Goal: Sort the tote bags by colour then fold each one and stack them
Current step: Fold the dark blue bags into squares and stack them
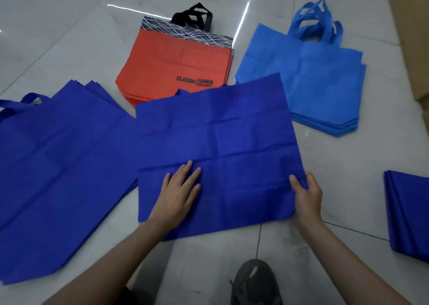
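A dark blue tote bag (pixel 227 137) lies flat on the floor in the middle, creased into panels. My left hand (pixel 178 193) presses flat on its near left part, fingers straight. My right hand (pixel 307 195) grips the bag's right edge, thumb on top and fingers curled under. A pile of several dark blue bags (pixel 60 165) lies to the left, handles at the far left. Folded dark blue bags (pixel 408 212) sit at the right edge. Farther back lie a stack of orange bags (pixel 176 65) with black handles and a stack of light blue bags (pixel 308 77).
Everything lies on a glossy pale tiled floor (pixel 348 188). My grey shoe (pixel 255 283) is at the bottom centre, just short of the bag's near edge. A brown cardboard surface (pixel 415 38) runs along the right edge at the back.
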Demonstrator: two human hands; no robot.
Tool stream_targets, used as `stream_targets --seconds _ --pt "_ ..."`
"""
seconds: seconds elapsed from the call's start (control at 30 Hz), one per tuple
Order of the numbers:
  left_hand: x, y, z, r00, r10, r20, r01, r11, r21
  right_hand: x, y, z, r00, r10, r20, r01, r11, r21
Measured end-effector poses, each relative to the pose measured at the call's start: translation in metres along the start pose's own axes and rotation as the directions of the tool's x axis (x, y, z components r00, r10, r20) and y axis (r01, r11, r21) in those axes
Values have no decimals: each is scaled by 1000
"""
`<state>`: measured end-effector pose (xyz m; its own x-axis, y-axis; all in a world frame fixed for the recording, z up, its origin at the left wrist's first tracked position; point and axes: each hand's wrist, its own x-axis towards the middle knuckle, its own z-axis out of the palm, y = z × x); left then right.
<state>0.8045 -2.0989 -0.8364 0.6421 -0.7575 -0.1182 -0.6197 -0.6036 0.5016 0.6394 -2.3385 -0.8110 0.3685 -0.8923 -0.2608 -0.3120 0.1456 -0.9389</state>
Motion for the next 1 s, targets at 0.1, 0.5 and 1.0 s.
stream_targets --seconds 0.1,0.5,1.0 --pt "7 9 6 997 13 77 -15 1000 21 1 17 -29 986 108 -124 -107 994 13" --pt "32 16 17 993 111 33 -116 962 247 -7 18 22 602 -193 775 798 146 -584" --pt "-8 -33 -15 869 450 204 -493 823 282 -6 25 30 520 67 851 810 276 -517"
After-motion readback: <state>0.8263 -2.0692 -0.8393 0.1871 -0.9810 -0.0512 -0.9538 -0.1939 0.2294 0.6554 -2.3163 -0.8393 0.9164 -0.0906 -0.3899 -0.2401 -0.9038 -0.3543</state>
